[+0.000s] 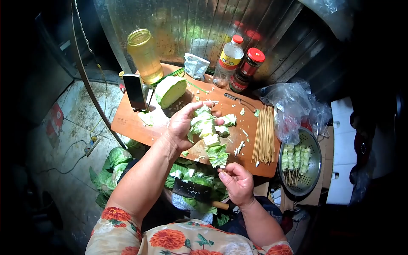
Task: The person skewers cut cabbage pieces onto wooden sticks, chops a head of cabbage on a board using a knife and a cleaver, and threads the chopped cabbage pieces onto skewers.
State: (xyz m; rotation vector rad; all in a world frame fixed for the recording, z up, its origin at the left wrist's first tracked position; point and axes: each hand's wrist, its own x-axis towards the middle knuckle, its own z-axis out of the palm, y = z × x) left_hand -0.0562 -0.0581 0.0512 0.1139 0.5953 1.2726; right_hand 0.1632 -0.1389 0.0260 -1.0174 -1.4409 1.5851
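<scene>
The left hand (180, 125) is reaching over the tabletop (140, 131), palm turned up, its fingers curving loosely around a row of cabbage pieces (208, 131). The row is running from that palm toward the right hand (239, 183), which is waiting at the near edge, thumb and fingers pinching narrowly on the stick (219, 170) at the row's near end; most of the stick is hiding behind leaf and fingers.

To the right, bare skewers (264, 136) are lying side by side on the tabletop, and beyond its right edge a colander (318, 176) is holding loaded skewers (296, 158). A plastic bag (291, 108) is slumping at the colander's far side.

On the far left, a cut cabbage (171, 90) is sitting beside a propped phone (134, 92), with a jug (146, 55) standing behind. A packet (196, 66), a bottle (229, 61) and red-lidded jars (251, 63) are lining the far edge. Below the near edge, a cleaver (191, 190) is resting over leaves (180, 171), its handle pointing right.
</scene>
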